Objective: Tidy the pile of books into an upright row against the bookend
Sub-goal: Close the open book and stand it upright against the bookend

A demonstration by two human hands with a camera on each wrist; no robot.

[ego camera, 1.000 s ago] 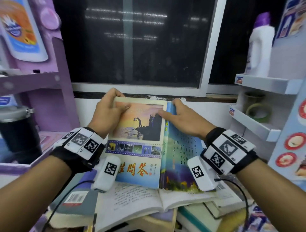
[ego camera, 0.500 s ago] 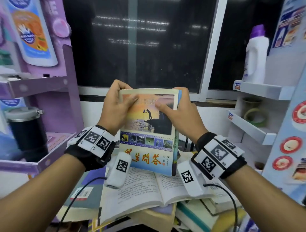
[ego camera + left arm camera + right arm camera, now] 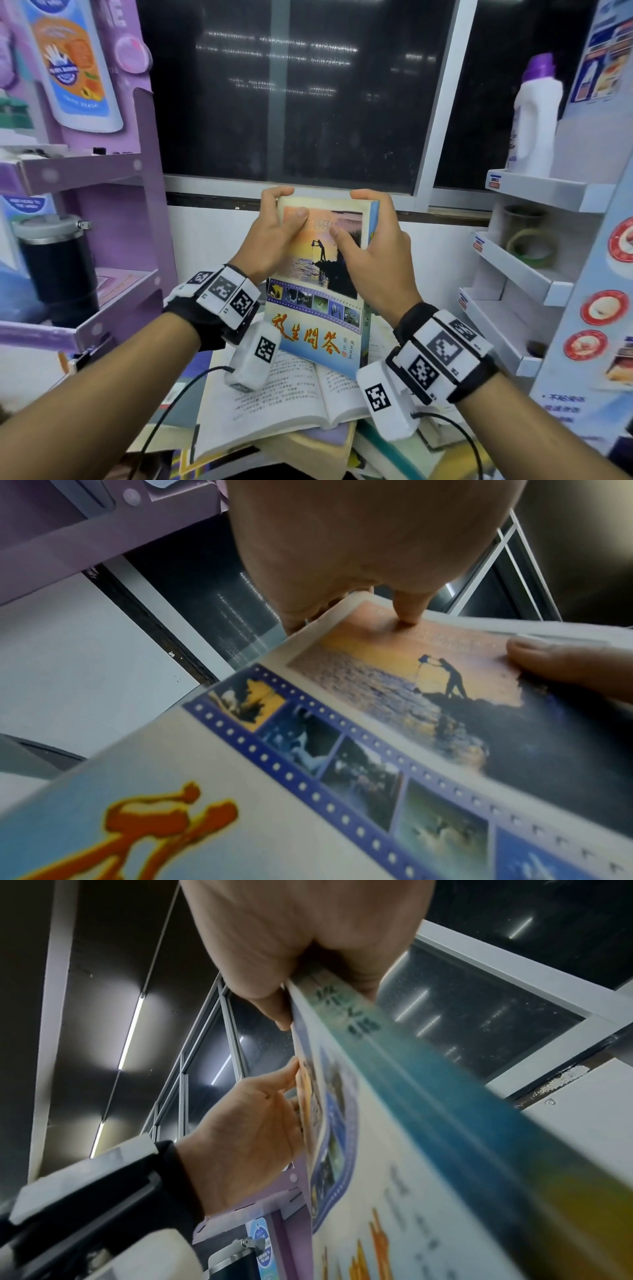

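Observation:
A closed paperback with a sunset photo, a film strip and orange characters on its cover stands nearly upright above the pile. My left hand grips its upper left edge, thumb on the cover, fingers behind. My right hand grips the upper right edge by the blue spine, thumb on the cover. Below lies the pile of books, topped by an open book with printed pages. No bookend shows in any view.
A purple display shelf with a black tumbler stands at the left. White shelves at the right hold a white bottle and a green tape roll. A dark window and white sill lie straight ahead.
The paperback, spread open on the pile a second ago, has been closed and raised to nearly upright. Both hands shifted from lying on it to gripping its top corners.

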